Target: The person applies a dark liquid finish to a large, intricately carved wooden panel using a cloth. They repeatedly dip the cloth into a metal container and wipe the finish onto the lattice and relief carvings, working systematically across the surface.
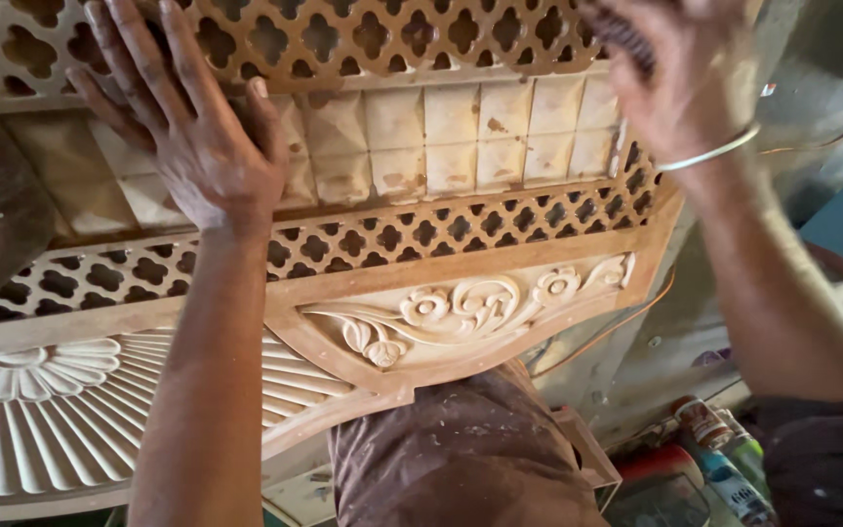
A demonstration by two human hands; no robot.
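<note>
Head view: pale carved wooden panel (461, 303) with latticework, flowers

Both hands (197, 146) on carved wooden panel (461, 127)

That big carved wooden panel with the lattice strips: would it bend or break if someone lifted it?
The pale carved wooden panel probably stays stiff: its frame looks thick. The pierced lattice strip seems the fragile part, having thin webs. It is likely heavy and awkward; the left hand lies flat on it.

A carved panel (441, 224) is seen with the left hand (187, 137) laid upon it, the right hand (685, 78) at its upper right corner, and bottles (724, 459) below right.
</note>
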